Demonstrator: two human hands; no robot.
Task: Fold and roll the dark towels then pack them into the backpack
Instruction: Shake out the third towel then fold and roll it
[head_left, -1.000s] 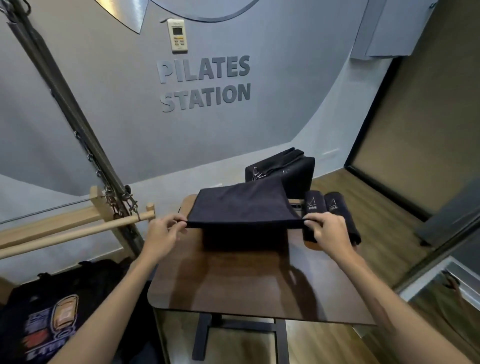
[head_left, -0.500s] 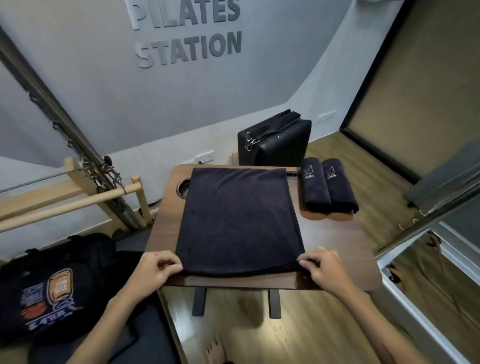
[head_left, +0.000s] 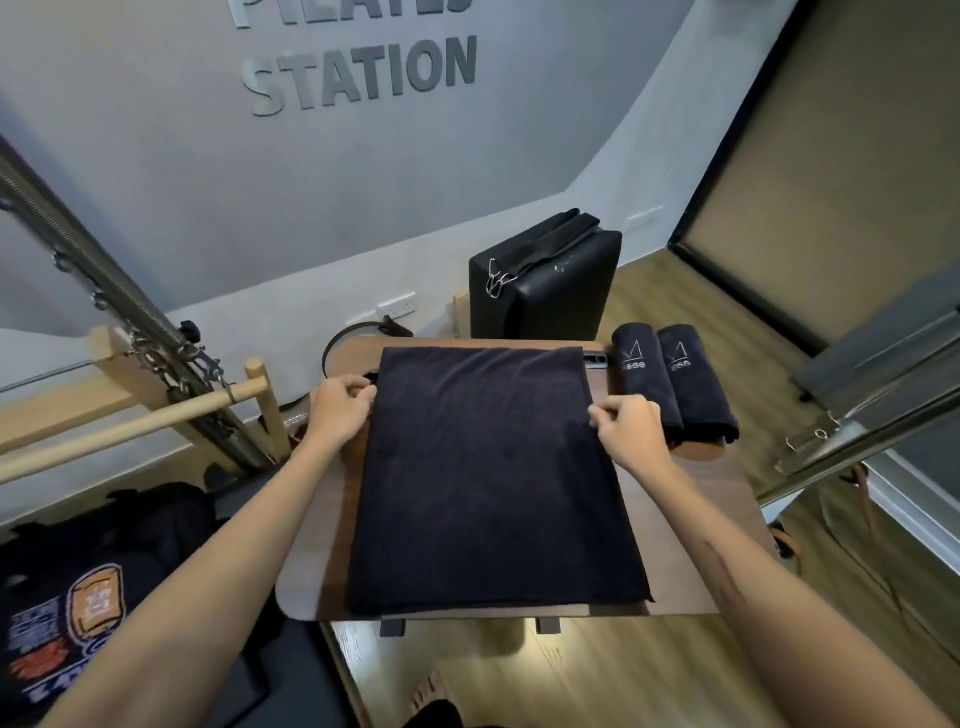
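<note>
A dark folded towel (head_left: 493, 483) lies flat on the small brown table (head_left: 691, 545), covering most of it. My left hand (head_left: 340, 410) pinches the towel's left edge near the far corner. My right hand (head_left: 626, 431) pinches its right edge at about the same height. Two rolled dark towels (head_left: 670, 379) with white logos lie side by side at the table's far right. A dark backpack (head_left: 72, 613) with a coloured patch sits low at the left, beside the table.
A black padded box (head_left: 545, 280) with straps stands behind the table. A wooden bar and metal spring frame (head_left: 156, 364) rise on the left. A glass door frame (head_left: 857, 426) is on the right. My bare foot (head_left: 431, 696) shows on the wooden floor.
The towel went from being held up by its near edge to lying flat. My hands then left the near corners and moved up to the side edges near the far end.
</note>
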